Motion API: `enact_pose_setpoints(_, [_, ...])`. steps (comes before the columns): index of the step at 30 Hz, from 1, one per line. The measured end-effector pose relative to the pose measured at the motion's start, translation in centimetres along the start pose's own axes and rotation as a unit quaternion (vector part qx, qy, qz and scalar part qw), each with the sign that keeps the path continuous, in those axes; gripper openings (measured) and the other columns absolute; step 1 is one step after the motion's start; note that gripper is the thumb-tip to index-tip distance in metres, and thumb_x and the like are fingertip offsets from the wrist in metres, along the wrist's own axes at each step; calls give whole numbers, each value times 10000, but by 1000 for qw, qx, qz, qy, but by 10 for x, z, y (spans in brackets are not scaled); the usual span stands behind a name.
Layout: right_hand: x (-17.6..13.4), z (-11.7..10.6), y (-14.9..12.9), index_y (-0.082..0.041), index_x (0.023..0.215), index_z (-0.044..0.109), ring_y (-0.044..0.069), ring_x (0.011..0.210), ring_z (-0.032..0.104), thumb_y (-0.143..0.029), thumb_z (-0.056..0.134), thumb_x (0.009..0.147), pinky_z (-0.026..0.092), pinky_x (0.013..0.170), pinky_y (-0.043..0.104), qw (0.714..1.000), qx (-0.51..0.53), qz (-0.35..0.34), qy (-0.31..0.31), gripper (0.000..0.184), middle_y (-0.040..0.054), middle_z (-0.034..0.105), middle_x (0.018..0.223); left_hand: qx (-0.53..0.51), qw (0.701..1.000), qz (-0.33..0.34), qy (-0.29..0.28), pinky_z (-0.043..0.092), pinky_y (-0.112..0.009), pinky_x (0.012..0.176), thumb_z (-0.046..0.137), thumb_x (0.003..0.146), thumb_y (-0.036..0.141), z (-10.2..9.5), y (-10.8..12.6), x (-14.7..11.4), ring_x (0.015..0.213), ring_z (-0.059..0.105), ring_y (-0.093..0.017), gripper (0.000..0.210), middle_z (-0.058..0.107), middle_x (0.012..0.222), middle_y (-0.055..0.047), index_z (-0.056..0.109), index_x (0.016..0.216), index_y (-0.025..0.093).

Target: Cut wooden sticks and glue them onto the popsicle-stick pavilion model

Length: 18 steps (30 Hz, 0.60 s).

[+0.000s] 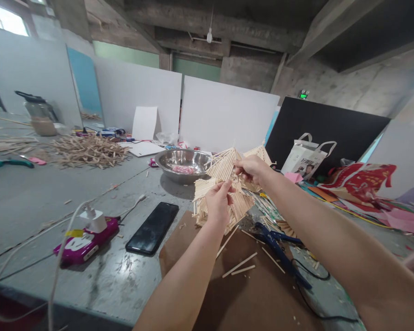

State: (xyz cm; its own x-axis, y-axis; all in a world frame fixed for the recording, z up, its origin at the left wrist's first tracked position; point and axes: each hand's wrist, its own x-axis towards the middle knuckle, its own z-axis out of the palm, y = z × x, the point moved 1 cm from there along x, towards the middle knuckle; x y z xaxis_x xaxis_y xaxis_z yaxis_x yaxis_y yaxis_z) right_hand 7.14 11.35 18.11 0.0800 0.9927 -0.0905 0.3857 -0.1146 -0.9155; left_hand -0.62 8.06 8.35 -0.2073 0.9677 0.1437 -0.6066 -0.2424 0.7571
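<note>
A small house model [241,207] built of thin pale wooden sticks, with peaked roof parts, stands over a brown board [255,294]. My left hand [219,200] is closed at the model's near side, thumb and fingers gripping it. Just above and to the right, my right hand [250,169] is pinched beside a sloping roof panel [224,163], apparently on a short wooden stick; the fingers partly hide it. Several loose sticks [240,265] lie on the board below. A blue-handled tool with a cord [283,257], possibly a glue gun, rests at the right.
Left of the board lie a black phone [152,228] and a purple power strip [88,241] with a white charger and cables. A metal bowl [165,168] stands behind. Further out are a stick pile [89,151], green-handled pliers [8,164], a jug [39,115], a white bag [303,158] and coloured paper [400,218].
</note>
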Motion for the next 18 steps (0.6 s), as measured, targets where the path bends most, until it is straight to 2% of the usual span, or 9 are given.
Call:
enact_pose_setpoints(8, [3,-2,5,-153,583,454,40,236,320,-316,366,815,193,282,175,998,45,-2,-44,297,-45,458,355,0,1000,-2,2,212,-172,327,625,566,344,1,1,-1,297,335,-10,232,530,483,21,548,579,126])
enact_pose_setpoints(13, [4,-3,6,-146,541,444,33,239,324,-192,443,749,183,281,171,998,47,-12,-38,213,-50,456,354,1,1000,1,3,211,-170,329,618,580,338,0,1,-1,298,331,-8,226,530,486,25,535,575,128])
enact_pose_setpoints(18, [3,0,6,-148,496,416,24,241,311,-130,470,726,184,278,163,999,39,-18,-25,237,-59,429,330,5,1000,7,3,206,-169,330,613,590,342,0,0,0,298,329,-8,228,530,486,27,533,582,128])
